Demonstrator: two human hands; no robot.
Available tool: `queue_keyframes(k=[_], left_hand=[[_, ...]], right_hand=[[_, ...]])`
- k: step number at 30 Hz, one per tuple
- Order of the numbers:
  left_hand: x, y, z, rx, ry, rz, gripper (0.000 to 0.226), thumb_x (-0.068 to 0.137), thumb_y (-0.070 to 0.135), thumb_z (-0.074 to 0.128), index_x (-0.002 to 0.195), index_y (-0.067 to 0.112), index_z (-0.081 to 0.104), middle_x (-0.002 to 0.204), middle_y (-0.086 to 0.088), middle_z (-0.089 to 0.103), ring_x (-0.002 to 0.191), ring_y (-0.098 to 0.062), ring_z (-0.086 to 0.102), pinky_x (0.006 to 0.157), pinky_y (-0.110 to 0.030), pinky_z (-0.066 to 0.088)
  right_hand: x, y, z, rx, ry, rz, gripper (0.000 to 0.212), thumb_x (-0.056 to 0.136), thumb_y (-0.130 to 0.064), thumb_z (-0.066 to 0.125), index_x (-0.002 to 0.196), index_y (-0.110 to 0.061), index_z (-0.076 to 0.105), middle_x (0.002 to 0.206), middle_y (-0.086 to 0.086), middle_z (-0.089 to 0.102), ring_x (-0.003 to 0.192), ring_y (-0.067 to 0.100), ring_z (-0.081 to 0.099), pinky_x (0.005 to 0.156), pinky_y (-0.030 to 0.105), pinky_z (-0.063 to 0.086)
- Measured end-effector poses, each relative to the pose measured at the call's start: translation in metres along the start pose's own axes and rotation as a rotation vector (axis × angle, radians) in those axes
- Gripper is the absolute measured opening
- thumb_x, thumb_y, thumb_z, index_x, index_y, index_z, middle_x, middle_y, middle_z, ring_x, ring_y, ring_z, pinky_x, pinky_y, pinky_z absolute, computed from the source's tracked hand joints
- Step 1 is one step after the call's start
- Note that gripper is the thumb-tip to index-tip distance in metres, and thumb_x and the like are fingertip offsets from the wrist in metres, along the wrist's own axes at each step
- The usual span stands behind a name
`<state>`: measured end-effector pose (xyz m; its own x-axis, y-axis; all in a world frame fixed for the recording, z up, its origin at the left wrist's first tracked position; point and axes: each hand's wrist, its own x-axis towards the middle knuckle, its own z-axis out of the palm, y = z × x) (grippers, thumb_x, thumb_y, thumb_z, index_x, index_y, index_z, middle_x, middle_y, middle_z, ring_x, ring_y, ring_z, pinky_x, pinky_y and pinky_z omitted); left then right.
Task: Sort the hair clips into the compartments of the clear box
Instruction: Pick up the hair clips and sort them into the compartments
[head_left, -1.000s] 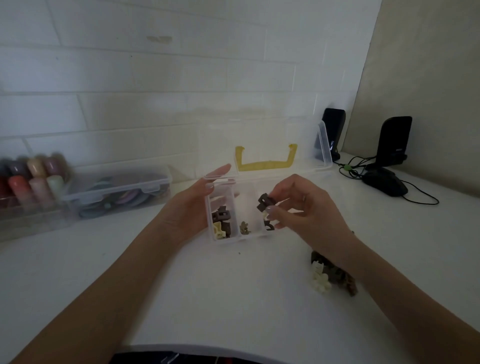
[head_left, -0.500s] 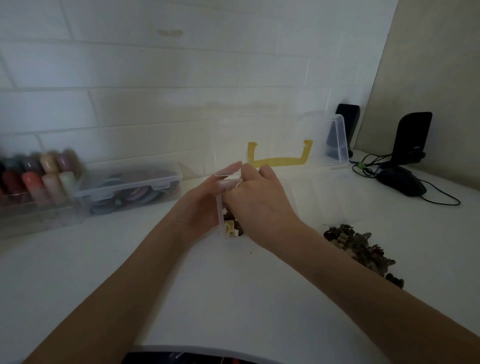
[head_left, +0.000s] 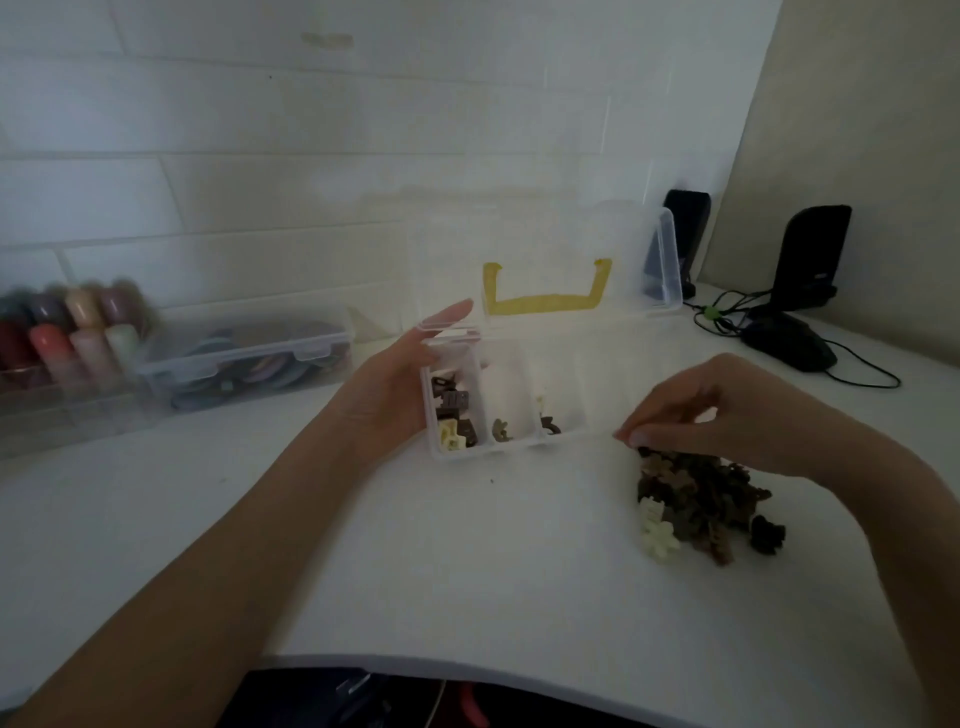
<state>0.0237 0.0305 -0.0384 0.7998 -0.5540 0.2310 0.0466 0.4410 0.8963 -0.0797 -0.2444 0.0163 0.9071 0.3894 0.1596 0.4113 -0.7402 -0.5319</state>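
The clear box (head_left: 582, 435) lies open at the table's middle, its lid with a yellow handle (head_left: 545, 303) standing up behind. The left compartment holds dark brown and cream hair clips (head_left: 452, 410). One olive clip (head_left: 501, 430) lies in the second compartment, and another clip (head_left: 549, 426) in the third. My left hand (head_left: 395, 395) rests against the box's left end with straight fingers. To the right, a pile of hair clips (head_left: 701, 501), mostly brown with two cream ones, lies on the table. My right hand (head_left: 727, 410) hangs over the pile's far edge, fingertips pinching a dark clip on top.
A closed clear case (head_left: 244, 364) of coloured items and a rack of small bottles (head_left: 67, 332) stand at the left by the tiled wall. At the back right are a black mouse (head_left: 789, 343) with its cable and two black speakers (head_left: 810, 260). The table's front edge (head_left: 467, 670) curves near me.
My right hand carried a dark clip to the box's left compartment, then came away empty to the right and dropped onto the pile. My left hand stayed at the box's end.
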Motion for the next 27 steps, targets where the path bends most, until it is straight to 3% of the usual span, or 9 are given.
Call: queue_keyframes(k=[6,11,14,18,21,23,27], left_hand=[[0.0,0.0,-0.002,-0.02,-0.022,0.001,0.063,0.057,0.029,0.08,0.118,0.027,0.065,0.112,-0.001,0.068,0.106,-0.026,0.064,0.086,-0.044,0.052],[-0.001,0.001,-0.001,-0.012,-0.018,0.008,0.062,0.055,0.031,0.08,0.116,0.028,0.066,0.113,-0.002,0.069,0.107,-0.025,0.064,0.092,-0.043,0.05],[-0.001,0.002,0.0,-0.011,-0.034,0.014,0.06,0.056,0.031,0.08,0.114,0.028,0.067,0.112,-0.003,0.069,0.107,-0.025,0.064,0.089,-0.041,0.052],[-0.001,0.002,0.001,-0.01,-0.036,0.011,0.063,0.053,0.031,0.082,0.113,0.029,0.068,0.114,-0.003,0.069,0.107,-0.026,0.064,0.088,-0.04,0.052],[0.0,0.002,0.001,-0.006,-0.024,0.0,0.066,0.049,0.031,0.084,0.113,0.029,0.068,0.113,-0.004,0.069,0.106,-0.026,0.064,0.09,-0.041,0.051],[0.0,0.002,0.001,-0.007,-0.022,0.001,0.066,0.048,0.031,0.084,0.112,0.029,0.069,0.113,-0.004,0.069,0.106,-0.027,0.065,0.089,-0.041,0.052],[0.0,0.003,0.001,-0.014,-0.019,-0.007,0.066,0.048,0.03,0.085,0.112,0.029,0.069,0.112,-0.003,0.07,0.105,-0.026,0.065,0.089,-0.041,0.052]], right_hand=[[-0.002,0.007,0.001,-0.006,-0.273,0.159,0.025,0.082,-0.028,0.067,0.101,-0.043,0.067,0.098,-0.028,0.067,0.092,-0.013,0.06,0.079,0.003,0.043],[-0.008,0.009,-0.003,0.0,-0.332,0.218,0.035,0.085,-0.018,0.065,0.111,-0.042,0.063,0.12,-0.024,0.061,0.114,-0.005,0.053,0.104,0.021,0.037],[-0.009,0.008,-0.003,-0.096,-0.395,0.259,0.041,0.087,-0.013,0.062,0.115,-0.043,0.059,0.128,-0.024,0.052,0.121,-0.002,0.046,0.106,0.019,0.03],[-0.005,0.005,0.004,-0.12,-0.342,0.238,0.031,0.083,-0.014,0.066,0.103,-0.037,0.068,0.121,-0.022,0.058,0.115,-0.004,0.051,0.101,0.017,0.034],[0.001,0.006,0.009,-0.159,-0.237,0.19,0.017,0.079,-0.025,0.071,0.091,-0.036,0.071,0.101,-0.015,0.069,0.094,0.002,0.062,0.093,0.029,0.048],[0.003,0.006,0.011,-0.132,-0.2,0.155,0.01,0.078,-0.027,0.071,0.086,-0.034,0.072,0.093,-0.014,0.071,0.087,0.0,0.064,0.089,0.03,0.051],[0.003,0.002,0.01,-0.078,-0.177,0.111,0.01,0.08,-0.029,0.069,0.087,-0.034,0.074,0.097,-0.015,0.072,0.092,-0.002,0.064,0.094,0.03,0.049]])
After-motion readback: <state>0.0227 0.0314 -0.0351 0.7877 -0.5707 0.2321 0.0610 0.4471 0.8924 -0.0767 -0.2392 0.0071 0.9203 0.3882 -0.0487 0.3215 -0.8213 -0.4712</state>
